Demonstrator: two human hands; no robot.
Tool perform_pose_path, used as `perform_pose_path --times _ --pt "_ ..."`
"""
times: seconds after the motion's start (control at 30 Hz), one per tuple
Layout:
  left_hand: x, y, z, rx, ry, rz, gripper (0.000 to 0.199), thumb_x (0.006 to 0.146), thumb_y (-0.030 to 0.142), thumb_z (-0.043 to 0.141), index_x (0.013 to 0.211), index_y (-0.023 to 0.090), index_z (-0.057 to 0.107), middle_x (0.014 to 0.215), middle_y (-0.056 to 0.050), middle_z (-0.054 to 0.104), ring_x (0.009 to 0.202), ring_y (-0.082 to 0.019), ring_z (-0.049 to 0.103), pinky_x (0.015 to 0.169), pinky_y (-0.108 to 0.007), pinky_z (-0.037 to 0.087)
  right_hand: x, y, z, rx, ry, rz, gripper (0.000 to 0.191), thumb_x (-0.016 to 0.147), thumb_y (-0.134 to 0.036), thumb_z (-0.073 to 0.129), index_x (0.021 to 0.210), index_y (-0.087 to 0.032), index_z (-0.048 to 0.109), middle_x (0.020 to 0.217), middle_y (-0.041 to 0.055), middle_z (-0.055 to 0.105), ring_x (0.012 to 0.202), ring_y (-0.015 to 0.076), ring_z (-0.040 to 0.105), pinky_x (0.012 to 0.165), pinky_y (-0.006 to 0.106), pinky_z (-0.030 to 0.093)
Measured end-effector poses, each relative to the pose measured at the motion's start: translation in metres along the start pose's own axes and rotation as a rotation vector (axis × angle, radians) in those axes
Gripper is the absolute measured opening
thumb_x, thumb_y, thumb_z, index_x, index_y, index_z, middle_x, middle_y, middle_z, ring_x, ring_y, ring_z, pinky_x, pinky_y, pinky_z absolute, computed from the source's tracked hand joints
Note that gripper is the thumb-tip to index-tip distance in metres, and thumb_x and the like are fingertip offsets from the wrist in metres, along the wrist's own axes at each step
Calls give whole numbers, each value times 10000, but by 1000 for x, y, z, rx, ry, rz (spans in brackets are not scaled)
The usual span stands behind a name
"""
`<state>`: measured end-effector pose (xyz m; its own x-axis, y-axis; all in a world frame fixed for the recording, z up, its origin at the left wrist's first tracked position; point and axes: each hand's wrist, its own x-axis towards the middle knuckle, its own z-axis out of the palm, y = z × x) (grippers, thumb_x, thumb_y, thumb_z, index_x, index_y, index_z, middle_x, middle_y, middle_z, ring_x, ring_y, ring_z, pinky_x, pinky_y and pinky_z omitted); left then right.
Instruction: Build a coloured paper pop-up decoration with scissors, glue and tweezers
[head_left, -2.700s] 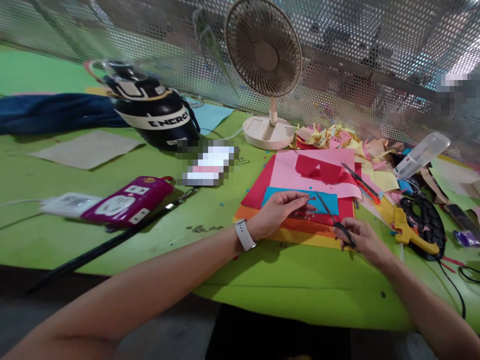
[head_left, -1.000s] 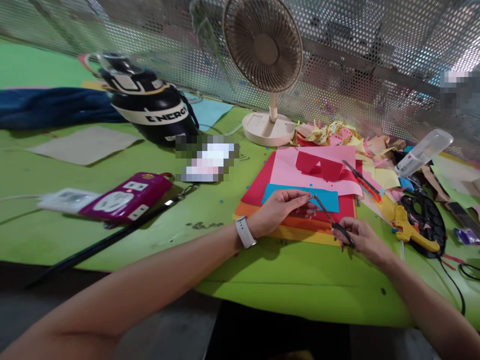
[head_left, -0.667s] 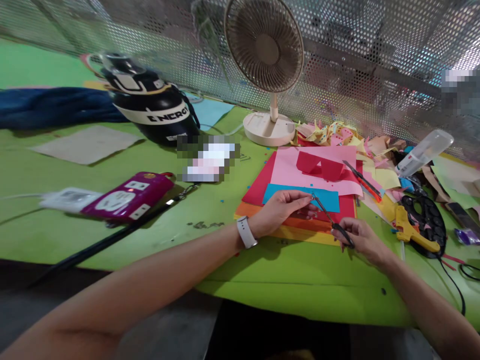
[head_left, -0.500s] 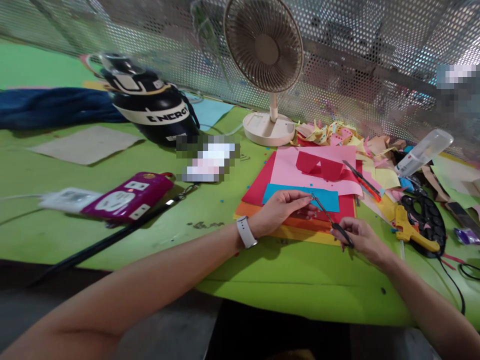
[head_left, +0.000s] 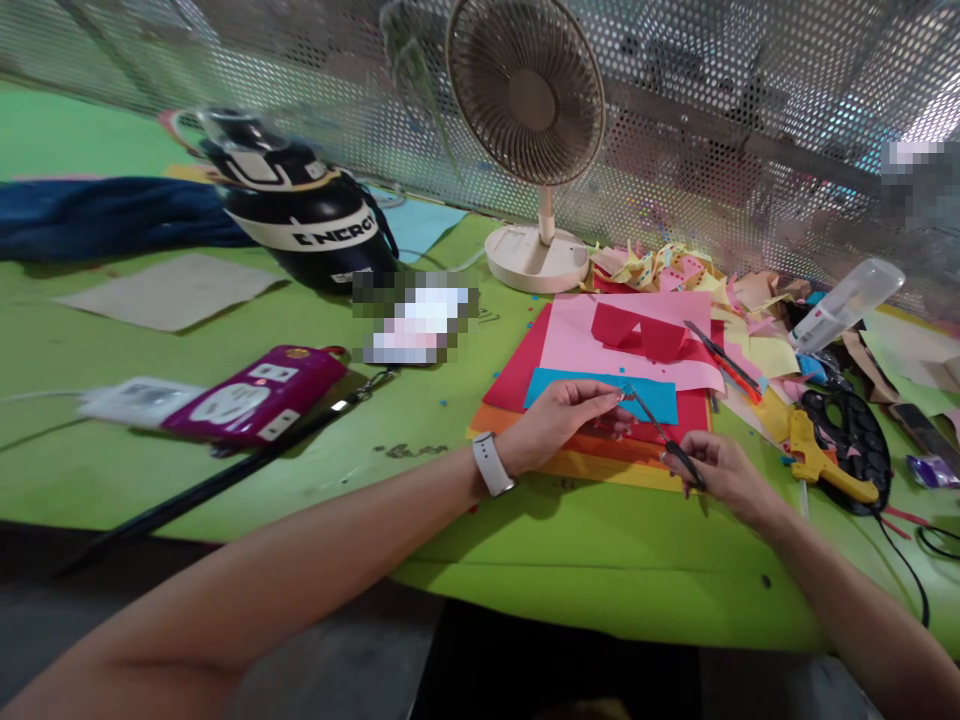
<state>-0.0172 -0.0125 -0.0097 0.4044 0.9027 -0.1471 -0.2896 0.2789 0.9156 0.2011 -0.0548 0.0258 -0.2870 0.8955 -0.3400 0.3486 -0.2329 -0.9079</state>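
Observation:
My left hand [head_left: 574,415], with a white watch on its wrist, is closed in a pinch above a blue paper strip [head_left: 660,402]. At its fingertips is a tiny bluish piece [head_left: 628,392], probably paper, mostly hidden. My right hand [head_left: 716,468] grips the black handles of slim scissors [head_left: 660,430], whose tips reach that piece. Beneath lie red paper [head_left: 514,370], orange paper [head_left: 491,420] and pink paper [head_left: 570,335]. A folded red paper piece [head_left: 626,328] with a cut notch rests on the pink sheet, beside a red-and-black craft knife [head_left: 731,368].
Behind the papers stands a fan [head_left: 536,260]. To the right are paper scraps [head_left: 675,268], a clear bottle [head_left: 855,305], a yellow glue gun [head_left: 817,465] and a black palette [head_left: 862,430]. Leftward are a purple power strip [head_left: 259,395], a phone [head_left: 420,325] and a black jug [head_left: 307,220].
The scissors and my right hand have shifted very slightly at the small piece. My left hand keeps its pinch in the same place.

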Motion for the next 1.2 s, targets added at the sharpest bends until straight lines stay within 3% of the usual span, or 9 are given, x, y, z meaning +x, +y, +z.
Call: perform_pose_path --times 0.5,0.73,1.2 --pt "0 1 0 -2 19 10 230 758 351 752 826 142 683 798 -67 756 688 -144 686 800 -341 568 1 3 -2 24 34 -10 571 541 -683 771 606 -188 494 541 -64 462 465 63 432 461 231 408" --pt "0 0 -1 -46 25 28 216 763 326 753 846 136 693 826 -70 756 678 -143 686 816 -355 565 -6 -4 -1 -21 -52 -23 551 622 -702 712 628 -194 497 568 -35 491 510 80 423 482 237 397" --pt "0 -1 0 -42 -38 7 195 775 307 747 858 134 713 808 -73 764 683 -136 699 791 -316 568 -5 -2 2 14 -28 3 583 543 -696 765 603 -184 494 552 -55 462 502 59 384 464 216 337"
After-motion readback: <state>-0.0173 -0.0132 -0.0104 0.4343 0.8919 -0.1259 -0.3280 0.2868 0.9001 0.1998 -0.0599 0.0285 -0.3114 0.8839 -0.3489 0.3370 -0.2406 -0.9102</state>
